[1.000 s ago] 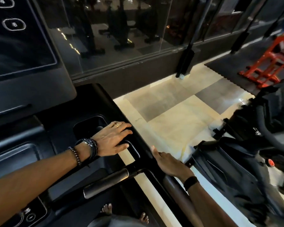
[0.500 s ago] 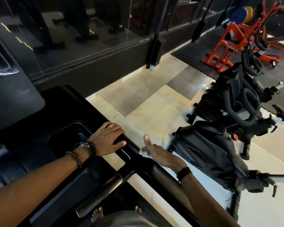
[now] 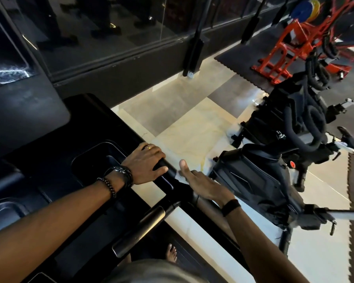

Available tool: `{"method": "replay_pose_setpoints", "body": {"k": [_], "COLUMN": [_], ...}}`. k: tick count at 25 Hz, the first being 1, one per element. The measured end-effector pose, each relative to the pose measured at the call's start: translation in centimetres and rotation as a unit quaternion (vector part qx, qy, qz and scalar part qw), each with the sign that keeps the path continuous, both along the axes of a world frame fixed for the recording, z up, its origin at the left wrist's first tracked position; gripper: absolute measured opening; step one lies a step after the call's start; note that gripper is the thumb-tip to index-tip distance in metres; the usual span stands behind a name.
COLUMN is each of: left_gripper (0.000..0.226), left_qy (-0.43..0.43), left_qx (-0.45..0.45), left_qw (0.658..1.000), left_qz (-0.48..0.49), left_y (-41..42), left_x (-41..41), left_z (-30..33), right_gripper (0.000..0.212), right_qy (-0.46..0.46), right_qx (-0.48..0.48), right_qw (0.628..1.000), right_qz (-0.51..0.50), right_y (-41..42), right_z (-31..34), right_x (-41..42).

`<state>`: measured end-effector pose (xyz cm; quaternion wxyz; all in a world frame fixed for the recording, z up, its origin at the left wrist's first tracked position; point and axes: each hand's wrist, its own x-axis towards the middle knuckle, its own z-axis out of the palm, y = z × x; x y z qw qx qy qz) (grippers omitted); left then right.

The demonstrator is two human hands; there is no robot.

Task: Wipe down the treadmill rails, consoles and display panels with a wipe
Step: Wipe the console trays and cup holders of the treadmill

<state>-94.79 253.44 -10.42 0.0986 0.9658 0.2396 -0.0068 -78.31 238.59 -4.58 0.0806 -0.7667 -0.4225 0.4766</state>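
I stand on a black treadmill. Its console (image 3: 55, 160) fills the left, with a cup recess (image 3: 98, 158) and a corner of the display panel (image 3: 6, 64) at the upper left. My left hand (image 3: 145, 164) grips the front end of the right side rail (image 3: 172, 181), fingers bent over its outer edge and thumb along it. Just behind it, my right hand (image 3: 202, 185) lies over the same rail with the thumb raised and the fingers hidden on the far side. A pale scrap, apparently the wipe (image 3: 177, 174), shows under the thumb.
A short crossbar with a grey grip (image 3: 141, 228) juts inward below my hands. An exercise bike (image 3: 274, 176) stands close on the right across a strip of pale floor (image 3: 192, 127). A dark glass wall (image 3: 110, 27) runs ahead; a red rack (image 3: 280, 48) sits far right.
My view swung right, away from the display. My left hand went from lying flat on the console to gripping the rail end. My right hand slid forward along the rail toward it.
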Motion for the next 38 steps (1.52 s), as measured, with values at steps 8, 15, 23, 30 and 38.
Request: {"method": "replay_pose_setpoints", "body": {"k": [8,15,23,30,38], "left_gripper": [0.078,0.083,0.083,0.047,0.028], "left_qy": [0.007,0.026,0.028,-0.006,-0.040], "left_qx": [0.018,0.032,0.046,0.069,0.017], "left_qw": [1.000,0.999,0.998,0.997,0.996], "left_qz": [-0.007,-0.016,-0.021,-0.021,-0.073], "left_y": [-0.1,-0.4,-0.6,-1.9,-4.4], "left_x": [0.1,-0.1,-0.2,2.2,5.7], "left_z": [-0.6,-0.8,-0.7,0.6,-0.3], "right_gripper": [0.128,0.144,0.111,0.126,0.101], "right_qy": [-0.314,-0.367,-0.331,-0.386,-0.374], "right_qx": [0.091,0.087,0.132,0.056,0.114], "right_qw": [0.934,0.919,0.933,0.921,0.920], "right_qz": [0.142,0.120,0.047,0.013,0.023], "right_y": [-4.8,-4.3,-4.5,-8.3,-12.1], "right_z": [-1.9,-3.4,-4.0,-3.3,-4.5], "right_x": [-3.3,-3.9,-5.9,-5.8,-7.4]}}
